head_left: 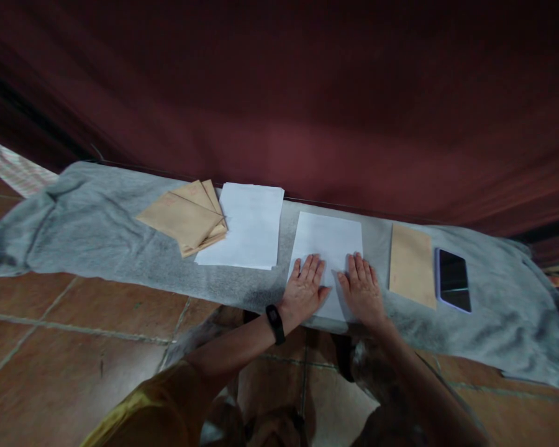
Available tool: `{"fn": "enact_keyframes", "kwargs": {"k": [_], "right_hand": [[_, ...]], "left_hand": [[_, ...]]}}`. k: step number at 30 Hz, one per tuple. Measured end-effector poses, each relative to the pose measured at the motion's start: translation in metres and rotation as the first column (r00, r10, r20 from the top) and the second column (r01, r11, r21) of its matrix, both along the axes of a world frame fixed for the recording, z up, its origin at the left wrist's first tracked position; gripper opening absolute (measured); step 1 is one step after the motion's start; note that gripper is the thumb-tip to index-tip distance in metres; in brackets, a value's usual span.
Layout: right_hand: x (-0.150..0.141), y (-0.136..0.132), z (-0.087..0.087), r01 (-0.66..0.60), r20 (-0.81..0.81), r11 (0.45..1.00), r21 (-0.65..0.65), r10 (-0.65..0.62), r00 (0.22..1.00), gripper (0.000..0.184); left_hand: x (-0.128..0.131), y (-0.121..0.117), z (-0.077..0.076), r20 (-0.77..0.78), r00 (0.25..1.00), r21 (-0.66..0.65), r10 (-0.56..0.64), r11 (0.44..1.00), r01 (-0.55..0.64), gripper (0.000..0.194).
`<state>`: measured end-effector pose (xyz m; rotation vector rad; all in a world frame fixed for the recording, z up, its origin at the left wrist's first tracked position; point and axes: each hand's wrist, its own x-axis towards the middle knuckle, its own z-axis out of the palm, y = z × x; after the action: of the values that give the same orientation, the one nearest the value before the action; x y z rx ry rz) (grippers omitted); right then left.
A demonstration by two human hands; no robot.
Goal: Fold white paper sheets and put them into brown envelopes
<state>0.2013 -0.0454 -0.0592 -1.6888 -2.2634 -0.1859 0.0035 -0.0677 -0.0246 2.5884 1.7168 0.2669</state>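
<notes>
Both hands, left (305, 288) and right (362, 288), lie open and flat, gripping nothing, on the paper sheet (328, 242), its long axis pointing away from the person.

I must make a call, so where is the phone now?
The phone lies at the right in the head view, just beside the single brown envelope.
</notes>
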Motion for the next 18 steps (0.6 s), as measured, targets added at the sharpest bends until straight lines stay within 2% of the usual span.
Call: {"fn": "enact_keyframes", "kwargs": {"k": [11,15,18], "right_hand": [[-0.004,0.004,0.007,0.002,-0.030,1.000,0.004,-0.001,1.000,0.061],[-0.014,0.008,0.012,-0.028,-0.008,0.999,-0.023,0.027,1.000,0.057],[-0.023,0.014,0.016,-0.017,0.003,0.999,-0.049,0.017,1.000,0.057]], "left_hand": [[0.003,0.005,0.009,-0.044,0.998,-0.013,-0.040,0.999,0.039,0.064],[0.005,0.016,0.013,-0.001,0.997,0.039,-0.072,0.997,0.072,0.056],[0.007,0.030,0.015,0.041,0.998,0.073,-0.050,0.996,0.047,0.056]]}}
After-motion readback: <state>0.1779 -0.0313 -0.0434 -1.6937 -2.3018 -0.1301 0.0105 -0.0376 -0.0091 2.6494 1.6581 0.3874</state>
